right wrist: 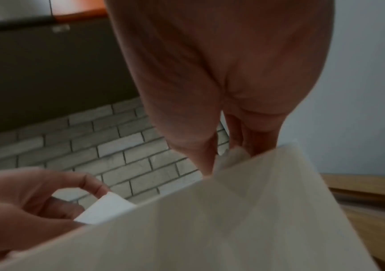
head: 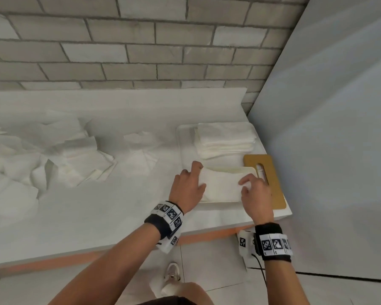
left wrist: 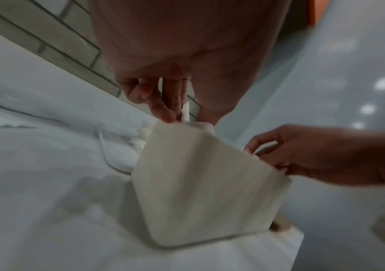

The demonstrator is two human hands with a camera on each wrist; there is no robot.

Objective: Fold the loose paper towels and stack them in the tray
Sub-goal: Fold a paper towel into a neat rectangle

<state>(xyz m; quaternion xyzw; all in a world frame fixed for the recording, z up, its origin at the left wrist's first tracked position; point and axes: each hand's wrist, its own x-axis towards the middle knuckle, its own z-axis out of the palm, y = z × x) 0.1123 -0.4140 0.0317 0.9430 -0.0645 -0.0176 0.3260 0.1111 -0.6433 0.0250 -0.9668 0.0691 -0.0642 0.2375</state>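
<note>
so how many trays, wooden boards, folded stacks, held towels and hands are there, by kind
tray: 1
wooden board: 1
folded stack: 1
held towel: 1
hands: 2, left hand and right hand, both pinching the held towel
total: 6

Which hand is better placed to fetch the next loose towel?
Left, probably. The left hand is nearer the loose paper towels; the right hand is by the wooden board.
</note>
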